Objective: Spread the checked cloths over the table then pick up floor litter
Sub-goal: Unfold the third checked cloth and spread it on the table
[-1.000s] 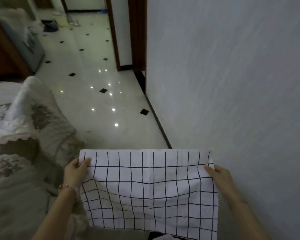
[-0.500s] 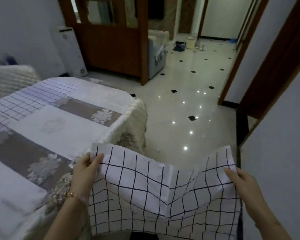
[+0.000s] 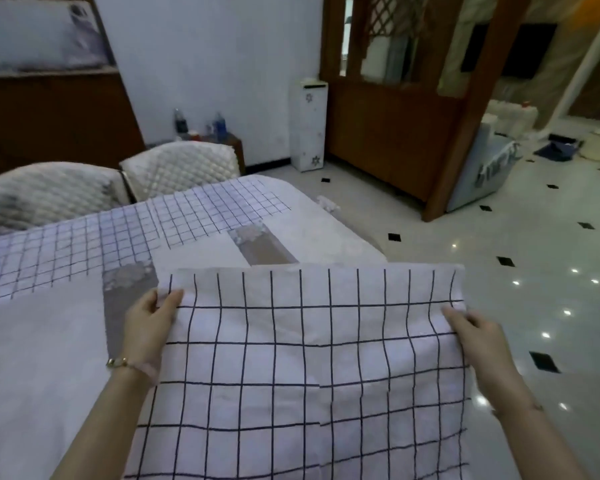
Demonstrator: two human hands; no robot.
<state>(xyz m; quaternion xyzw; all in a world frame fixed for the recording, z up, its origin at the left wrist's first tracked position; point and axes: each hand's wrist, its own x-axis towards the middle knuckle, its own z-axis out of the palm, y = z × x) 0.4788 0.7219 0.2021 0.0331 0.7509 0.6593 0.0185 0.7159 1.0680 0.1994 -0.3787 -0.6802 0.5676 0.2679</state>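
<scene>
Two hands, one cloth. Your left hand (image 3: 149, 327) pinches the upper left edge of the checked cloth (image 3: 309, 358), fingers curled over the hem. Your right hand (image 3: 475, 336) grips the upper right edge, fingers lying on top of the fabric. A thin gold bracelet (image 3: 116, 362) sits on your left wrist.

The cloth is a white rectangle with thin dark grid lines. It is pulled nearly flat between your hands, with slight ripples at the right side and a fold crease down the middle. It is held over the table's near right corner, its right part out over the floor. I can't tell if it touches the table (image 3: 32, 393).

The table wears a soft tablecloth (image 3: 201, 251) of white panels and grey floral bands. A second checked cloth (image 3: 118, 233) lies flat across its far left part. Two chairs (image 3: 184, 168) with quilted, diamond-stitched covers stand at the far edge.

The floor (image 3: 499, 237) is glossy pale tile with small black diamond insets. A dark wood partition (image 3: 395, 133) with lattice panels stands beyond, with a tall white box-shaped unit (image 3: 312, 123) just beside it.
</scene>
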